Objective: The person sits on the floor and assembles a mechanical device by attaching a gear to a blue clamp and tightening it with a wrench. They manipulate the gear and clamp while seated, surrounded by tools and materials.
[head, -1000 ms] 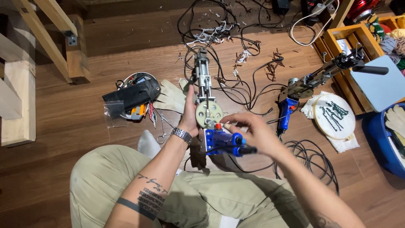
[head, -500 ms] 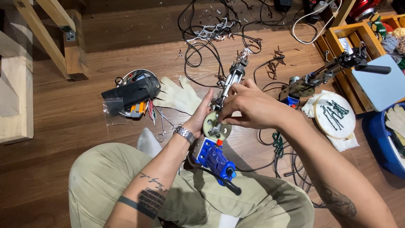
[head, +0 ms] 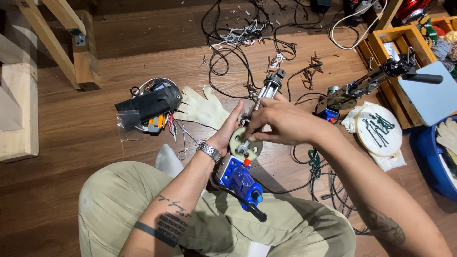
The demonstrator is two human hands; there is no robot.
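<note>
Both hands grasp one tufting gun: left hand beneath, right hand pinching its single gear.

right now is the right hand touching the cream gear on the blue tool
Touching: the head view shows the right hand fingertips pressed on the cream gear hub.

Brown wooden plank floor
</note>
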